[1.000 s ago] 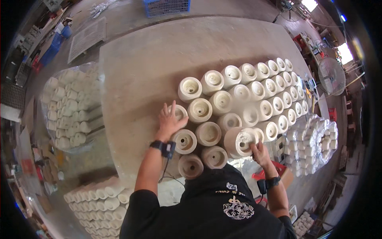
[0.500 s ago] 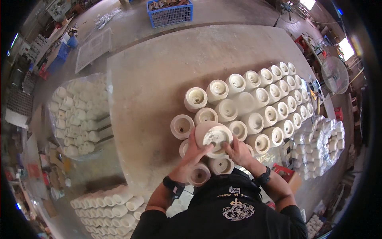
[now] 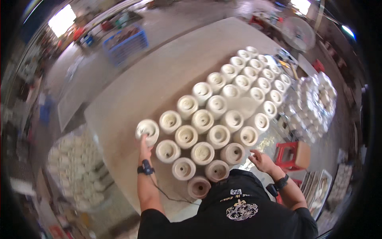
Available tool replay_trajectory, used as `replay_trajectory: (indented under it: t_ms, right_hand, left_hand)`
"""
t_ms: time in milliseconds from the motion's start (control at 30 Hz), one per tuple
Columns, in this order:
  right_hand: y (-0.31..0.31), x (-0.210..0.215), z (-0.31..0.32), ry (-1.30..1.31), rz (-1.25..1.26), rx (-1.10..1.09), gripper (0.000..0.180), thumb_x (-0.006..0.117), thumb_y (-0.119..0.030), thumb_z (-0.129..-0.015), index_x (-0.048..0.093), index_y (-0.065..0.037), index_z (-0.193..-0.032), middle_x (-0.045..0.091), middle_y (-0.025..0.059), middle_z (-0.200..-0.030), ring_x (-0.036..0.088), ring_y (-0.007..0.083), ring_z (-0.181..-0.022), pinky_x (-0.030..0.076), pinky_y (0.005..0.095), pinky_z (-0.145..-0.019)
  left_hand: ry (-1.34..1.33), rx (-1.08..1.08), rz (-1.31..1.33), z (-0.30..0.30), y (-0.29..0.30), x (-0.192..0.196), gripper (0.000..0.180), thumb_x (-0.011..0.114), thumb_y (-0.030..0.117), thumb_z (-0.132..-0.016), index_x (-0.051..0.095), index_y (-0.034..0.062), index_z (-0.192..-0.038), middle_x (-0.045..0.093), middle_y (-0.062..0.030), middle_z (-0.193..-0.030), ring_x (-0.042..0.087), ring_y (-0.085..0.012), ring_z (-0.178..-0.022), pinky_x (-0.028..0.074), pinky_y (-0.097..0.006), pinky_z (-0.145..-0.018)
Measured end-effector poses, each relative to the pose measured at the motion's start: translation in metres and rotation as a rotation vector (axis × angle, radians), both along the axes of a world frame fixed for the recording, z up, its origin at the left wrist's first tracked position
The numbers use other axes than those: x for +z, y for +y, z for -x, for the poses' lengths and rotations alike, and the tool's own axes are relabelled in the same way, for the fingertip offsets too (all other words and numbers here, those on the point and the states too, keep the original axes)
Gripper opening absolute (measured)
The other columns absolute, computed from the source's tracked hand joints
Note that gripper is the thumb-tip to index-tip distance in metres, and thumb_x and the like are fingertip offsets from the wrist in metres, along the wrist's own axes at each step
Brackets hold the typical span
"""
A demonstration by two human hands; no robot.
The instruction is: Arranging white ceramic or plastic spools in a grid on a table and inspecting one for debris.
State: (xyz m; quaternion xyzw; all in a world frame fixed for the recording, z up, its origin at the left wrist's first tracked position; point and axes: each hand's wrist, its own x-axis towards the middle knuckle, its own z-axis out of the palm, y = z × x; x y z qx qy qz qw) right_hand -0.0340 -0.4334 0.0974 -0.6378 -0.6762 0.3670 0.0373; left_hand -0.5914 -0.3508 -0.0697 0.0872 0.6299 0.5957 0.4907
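Note:
A white, round plaster mould (image 3: 148, 128) with a hollow in its top stands upright at the left end of the rows. My left hand (image 3: 146, 148) grips its near side, with a finger over the rim into the hollow. Several similar cylindrical moulds (image 3: 202, 153) stand upright in slanting rows on the table, most showing a round recess and a small central hole. My right hand (image 3: 260, 161) hangs near the table's edge, just right of a brownish mould (image 3: 232, 153) and apart from it. Its fingers are loosely bent, thumb and forefinger apart, holding nothing.
The broad table (image 3: 131, 87) bears the moulds. Plastic-wrapped stacks of white pieces stand at the right (image 3: 312, 103) and lower left (image 3: 75, 167). A red stool (image 3: 286, 155) is right of me. Farther off are a blue crate (image 3: 125, 44) and a large fan (image 3: 298, 33).
The mould, held in both hands before me, is now at the left end of the rows. My right hand has let go and moved right. The view has turned.

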Motion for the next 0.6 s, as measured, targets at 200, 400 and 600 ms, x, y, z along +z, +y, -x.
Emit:
replay_trajectory:
  t_ms: [200, 400, 600]
  right_hand:
    - [-0.08, -0.027, -0.082, -0.194, 0.101, -0.336, 0.058, 0.053, -0.049, -0.097, 0.058, 0.0, -0.128, 0.07, 0.0255, -0.105, 0.066, 0.0399, -0.104, 0.051, 0.0452, -0.09]
    - [-0.133, -0.06, -0.115, -0.098, 0.357, -0.516, 0.056, 0.052, -0.05, -0.095, 0.067, 0.0, -0.118, 0.07, 0.0224, -0.111, 0.064, 0.0387, -0.107, 0.05, 0.0427, -0.094]
    - [-0.144, -0.108, -0.154, -0.147, 0.221, -0.408, 0.054, 0.055, -0.05, -0.094, 0.067, -0.004, -0.118, 0.073, 0.0164, -0.1, 0.069, 0.0312, -0.093, 0.053, 0.0409, -0.086]
  left_hand:
    - [-0.312, -0.141, -0.042, 0.012, 0.003, -0.071, 0.063, 0.059, 0.043, -0.088, 0.049, 0.0069, -0.139, 0.055, -0.0127, -0.136, 0.055, -0.0293, -0.125, 0.045, -0.046, -0.105]
    - [-0.131, -0.147, 0.137, 0.038, -0.014, -0.073, 0.07, 0.055, 0.051, -0.088, 0.045, 0.0108, -0.144, 0.052, -0.0123, -0.14, 0.05, -0.0319, -0.129, 0.041, -0.05, -0.106]
    - [0.362, -0.209, -0.022, 0.016, -0.039, -0.033, 0.08, 0.048, 0.061, -0.088, 0.039, 0.0105, -0.149, 0.045, -0.0119, -0.148, 0.036, -0.0247, -0.142, 0.021, -0.041, -0.118]
